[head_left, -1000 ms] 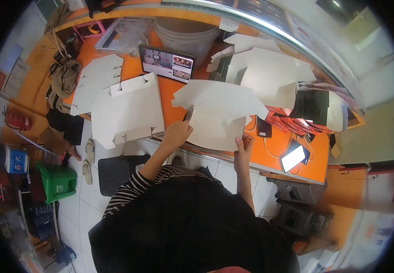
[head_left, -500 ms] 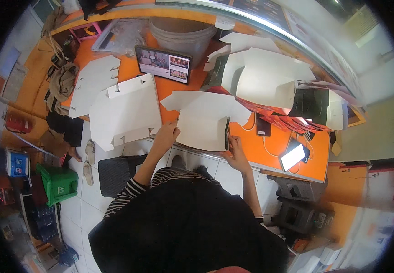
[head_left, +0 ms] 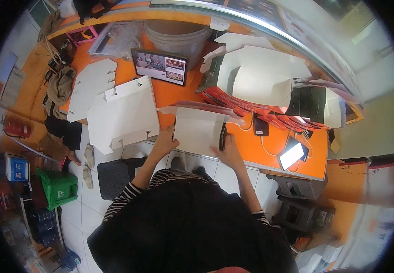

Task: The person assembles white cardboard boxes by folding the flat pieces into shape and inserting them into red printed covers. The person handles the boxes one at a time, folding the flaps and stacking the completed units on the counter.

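Note:
A partly folded cardboard box (head_left: 199,129), white inside, sits at the near edge of the orange table in front of me. Its far flap stands raised and tilted, and its right side wall is folded up, showing dark. My left hand (head_left: 164,142) grips the box's left side, fingers bent at the edge. On the other side, my right hand (head_left: 230,154) holds the right wall, with the thumb toward the inside. Flat white cardboard sheets (head_left: 124,113) with slotted edges lie to the left. A stack of folded boxes (head_left: 263,77), white inside and red and black outside, stands at the right.
Behind the box a tablet (head_left: 159,67) leans near a grey bucket (head_left: 179,43). Phones with cables, one a lit phone (head_left: 291,157), lie on the table (head_left: 263,152) at the right. Below are a dark stool (head_left: 120,177) and a green bin (head_left: 58,187).
The box's far flap has gone from lying flat to standing up. My right hand has shifted slightly left along the right wall; my left hand has stayed at the left side.

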`<state>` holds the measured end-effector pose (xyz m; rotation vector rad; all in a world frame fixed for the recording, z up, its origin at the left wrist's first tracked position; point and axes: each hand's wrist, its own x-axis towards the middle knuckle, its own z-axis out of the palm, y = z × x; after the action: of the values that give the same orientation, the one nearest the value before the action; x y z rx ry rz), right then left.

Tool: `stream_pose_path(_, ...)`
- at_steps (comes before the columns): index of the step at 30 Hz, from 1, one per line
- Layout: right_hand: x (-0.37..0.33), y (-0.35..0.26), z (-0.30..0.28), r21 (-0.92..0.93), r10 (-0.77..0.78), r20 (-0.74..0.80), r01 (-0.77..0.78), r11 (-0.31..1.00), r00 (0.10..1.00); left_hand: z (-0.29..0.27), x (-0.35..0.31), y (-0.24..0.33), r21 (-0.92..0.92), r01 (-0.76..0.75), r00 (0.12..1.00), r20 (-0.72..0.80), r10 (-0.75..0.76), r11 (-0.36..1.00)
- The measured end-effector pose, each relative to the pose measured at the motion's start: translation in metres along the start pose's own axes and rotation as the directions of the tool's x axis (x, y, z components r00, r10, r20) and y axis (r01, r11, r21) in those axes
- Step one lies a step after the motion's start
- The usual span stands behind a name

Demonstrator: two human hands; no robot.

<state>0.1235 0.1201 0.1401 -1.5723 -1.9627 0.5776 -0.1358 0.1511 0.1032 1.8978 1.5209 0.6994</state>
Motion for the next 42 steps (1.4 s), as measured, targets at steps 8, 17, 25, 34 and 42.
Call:
stream_pose_path(8,0.051,0.0,0.016,-0.017,0.288,-0.229,-0.3,0.954,0.93,-0.005,0.005,0.011,-0.11,0.137,0.99,0.048,-0.132,0.985)
stream_pose_path(17,0.06,0.012,0.03,-0.09,0.34,-0.217,-0.365,0.927,0.915,0.003,0.019,0.009,-0.339,0.215,0.948,-0.154,-0.279,0.916)
stream_pose_path(25,0.069,0.042,0.04,0.308,0.404,-0.2,-0.334,0.891,0.892,0.029,0.052,0.013,-0.407,0.159,0.835,-0.431,-0.343,0.899)
stream_pose_path(34,0.06,0.069,0.064,0.29,0.307,-0.306,-0.219,0.932,0.901,0.036,0.051,0.005,-0.359,0.163,0.852,-0.418,-0.314,0.919)
stream_pose_path(42,0.057,0.053,0.038,0.483,0.472,-0.148,-0.352,0.802,0.869,0.048,0.057,-0.015,-0.501,0.206,0.815,-0.387,-0.431,0.84)
